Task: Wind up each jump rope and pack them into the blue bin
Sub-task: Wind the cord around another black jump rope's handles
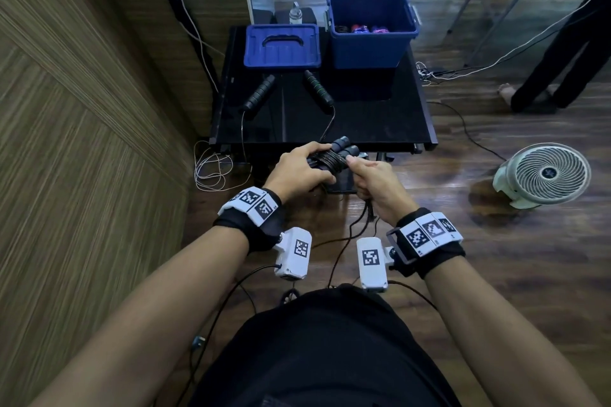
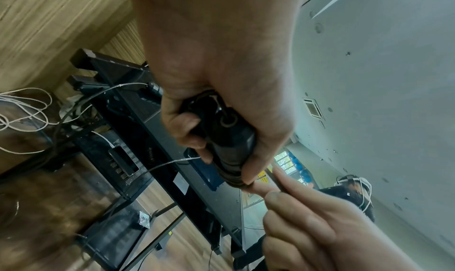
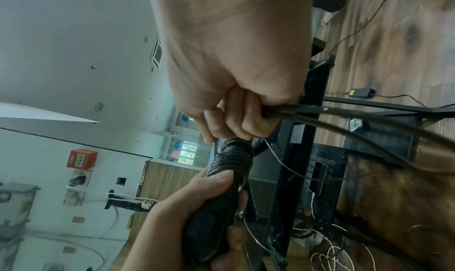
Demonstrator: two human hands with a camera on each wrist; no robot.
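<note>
Left hand (image 1: 302, 168) fingers curled, gripping; right hand (image 1: 373, 180) fisted, pinching; forearms extended.

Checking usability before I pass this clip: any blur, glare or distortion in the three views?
Head view: sharp centre, wide-angle bending at the edges, reflections on the glossy black table. Left wrist view: floor corner smeared, left hand clear. Right wrist view: loose cord streaked, right hand clear.

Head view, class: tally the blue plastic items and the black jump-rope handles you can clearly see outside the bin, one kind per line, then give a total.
Blue bin: 1
Blue lid: 1
Handles lying on the table: 2
Handles held together in the hands: 2
Total: 6
The bin's contents are too small to count.
</note>
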